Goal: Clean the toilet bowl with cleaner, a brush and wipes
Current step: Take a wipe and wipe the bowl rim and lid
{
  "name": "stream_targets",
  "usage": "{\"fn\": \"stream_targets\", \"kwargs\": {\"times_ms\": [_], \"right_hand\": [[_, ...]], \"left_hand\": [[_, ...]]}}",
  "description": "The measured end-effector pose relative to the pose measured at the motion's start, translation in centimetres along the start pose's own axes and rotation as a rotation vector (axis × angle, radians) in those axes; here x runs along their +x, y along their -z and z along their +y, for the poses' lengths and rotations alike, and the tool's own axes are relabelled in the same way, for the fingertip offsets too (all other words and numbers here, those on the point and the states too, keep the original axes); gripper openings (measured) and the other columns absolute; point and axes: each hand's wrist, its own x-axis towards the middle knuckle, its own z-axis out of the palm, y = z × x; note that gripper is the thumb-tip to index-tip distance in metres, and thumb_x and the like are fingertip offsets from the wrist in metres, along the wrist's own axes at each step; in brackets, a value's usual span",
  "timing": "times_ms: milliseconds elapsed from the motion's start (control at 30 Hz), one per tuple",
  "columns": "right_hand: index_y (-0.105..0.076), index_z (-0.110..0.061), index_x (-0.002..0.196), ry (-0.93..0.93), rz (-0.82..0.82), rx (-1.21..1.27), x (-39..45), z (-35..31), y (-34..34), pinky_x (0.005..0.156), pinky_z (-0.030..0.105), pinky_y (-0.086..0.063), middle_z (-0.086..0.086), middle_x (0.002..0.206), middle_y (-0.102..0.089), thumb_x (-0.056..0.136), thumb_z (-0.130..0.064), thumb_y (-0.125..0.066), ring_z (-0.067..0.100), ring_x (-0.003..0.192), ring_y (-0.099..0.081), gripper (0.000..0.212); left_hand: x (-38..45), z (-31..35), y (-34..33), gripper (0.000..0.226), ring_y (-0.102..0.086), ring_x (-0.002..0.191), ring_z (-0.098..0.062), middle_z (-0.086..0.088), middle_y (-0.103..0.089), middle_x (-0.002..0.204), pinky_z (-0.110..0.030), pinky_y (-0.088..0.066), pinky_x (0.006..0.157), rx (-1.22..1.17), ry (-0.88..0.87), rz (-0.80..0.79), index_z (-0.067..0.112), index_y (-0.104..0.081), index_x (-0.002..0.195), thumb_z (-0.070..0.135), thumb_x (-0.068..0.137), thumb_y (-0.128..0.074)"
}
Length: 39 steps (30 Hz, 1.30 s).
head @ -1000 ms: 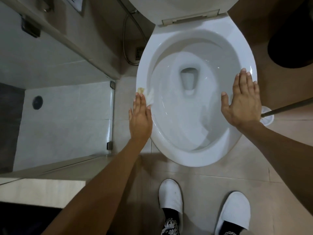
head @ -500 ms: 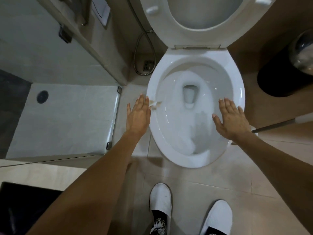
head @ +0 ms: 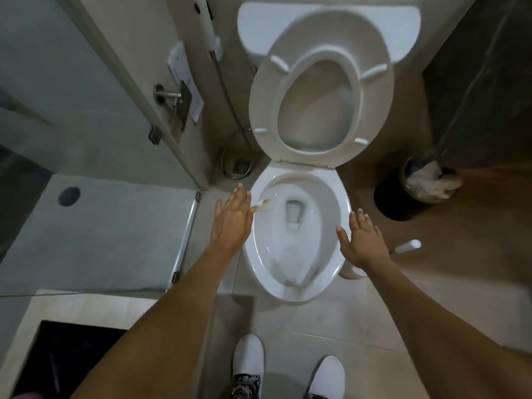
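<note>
The white toilet bowl [head: 341,197] lies below me with its seat [head: 260,110] and lid raised against the tank. My left hand [head: 231,223] reaches over the left rim with straight fingers. A small soiled wipe [head: 261,205] lies at its fingertips on the inner edge of the rim. My right hand [head: 364,240] is spread flat at the right rim and holds nothing. The brush handle [head: 406,246] sticks out to the right behind that hand. Its white holder [head: 349,272] stands on the floor beside the bowl.
A black waste bin [head: 401,198] with a liner stands to the right of the toilet. A spray hose [head: 230,110] hangs at the left wall above a floor drain [head: 240,168]. The glass shower door [head: 185,240] lies left. My slippered feet [head: 249,358] stand before the bowl.
My head has lifted, so the raised seat and the tank have come into view. My left hand has slid the wipe along the left rim toward the back. My right hand stays at the right rim.
</note>
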Motion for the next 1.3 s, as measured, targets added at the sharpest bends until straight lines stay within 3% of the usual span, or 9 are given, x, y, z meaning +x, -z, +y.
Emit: {"fn": "stream_targets", "kwargs": {"times_ms": [433,633,967,1300], "right_hand": [[-0.011,-0.009,0.154,-0.024,0.135,-0.007,-4.8,-6.4,14.7,0.119,0.042,-0.006,0.009,0.161,-0.004,0.101,-0.047,-0.019,0.023,0.149,-0.002,0.065],[-0.011,-0.009,0.153,0.007,0.21,0.029,-3.9,-8.0,20.2,0.118,0.044,-0.007,0.009,0.161,-0.006,0.101,-0.047,-0.022,0.025,0.148,-0.003,0.065],[-0.008,-0.008,0.153,0.111,0.245,-0.041,5.8,-9.2,28.0,0.119,0.043,-0.009,0.01,0.161,-0.007,0.101,-0.047,-0.022,0.025,0.148,-0.004,0.066],[-0.002,-0.011,0.154,0.172,0.232,-0.042,16.3,-10.4,32.9,0.119,0.042,-0.004,0.009,0.161,0.002,0.102,-0.046,-0.016,0.025,0.149,0.003,0.064]], "left_hand": [[0.9,0.6,15.5,0.047,-0.011,0.146,-0.016,-0.006,-0.01,0.159,-0.044,-0.008,0.116,-0.023,-0.104,0.021,0.011,-0.033,0.146,0.026,0.102,-0.027],[4.1,1.6,20.2,0.044,-0.017,0.144,-0.019,-0.007,-0.018,0.158,-0.045,-0.014,0.114,-0.064,-0.122,0.057,0.011,-0.041,0.142,0.025,0.102,-0.03],[14.6,2.5,25.5,0.042,-0.031,0.138,-0.026,-0.014,-0.028,0.153,-0.049,-0.027,0.111,0.044,-0.145,0.151,0.007,-0.048,0.137,0.022,0.1,-0.035],[27.4,6.8,27.2,0.044,-0.027,0.141,-0.023,-0.01,-0.024,0.156,-0.045,-0.02,0.113,0.173,-0.169,0.177,0.012,-0.038,0.143,0.025,0.103,-0.029]]}}
